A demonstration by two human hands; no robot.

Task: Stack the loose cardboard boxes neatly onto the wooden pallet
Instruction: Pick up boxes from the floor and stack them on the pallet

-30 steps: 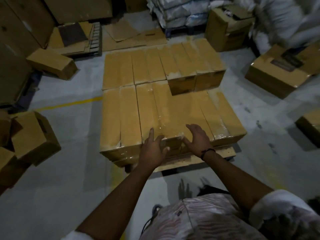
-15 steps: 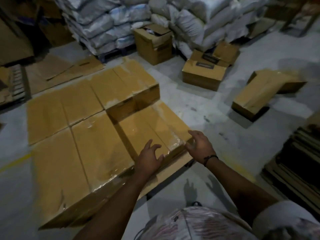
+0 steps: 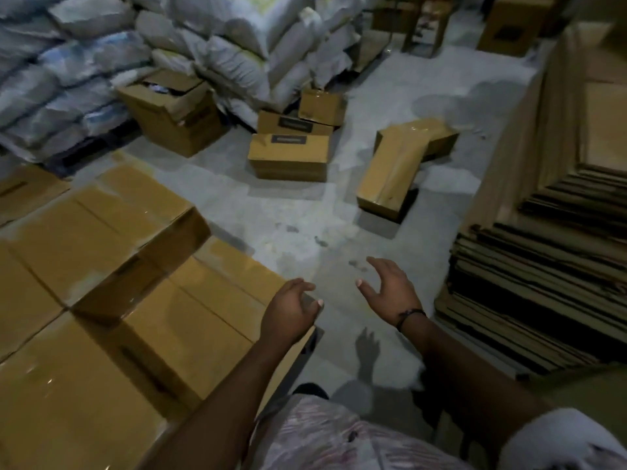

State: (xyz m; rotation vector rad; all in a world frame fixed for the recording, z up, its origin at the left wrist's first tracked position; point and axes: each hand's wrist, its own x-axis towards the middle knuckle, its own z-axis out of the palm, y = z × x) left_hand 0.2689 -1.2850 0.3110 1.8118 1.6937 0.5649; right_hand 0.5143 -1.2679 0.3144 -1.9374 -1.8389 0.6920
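Both grips off stacked brown cardboard boxes [image 3: 190, 320] since half second ago; head swung right.

Head view:
- Left grip [image 3: 291, 310] above stack's right edge, right grip [image 3: 390, 290] over grey concrete floor [image 3: 271, 212]. Fingers apart on both, holding nothing.
- Pallet hidden under stack.
- Nearest loose long brown cardboard box [image 3: 390, 179] on floor ahead, touching second brown box [image 3: 437, 137].
- Risk: pulling one may shift other; dim light hides footing.
- Around: labelled brown boxes [image 3: 288, 157], white sacks [image 3: 237, 49].
- Flattened cardboard pile [image 3: 543, 266] narrows path on right.
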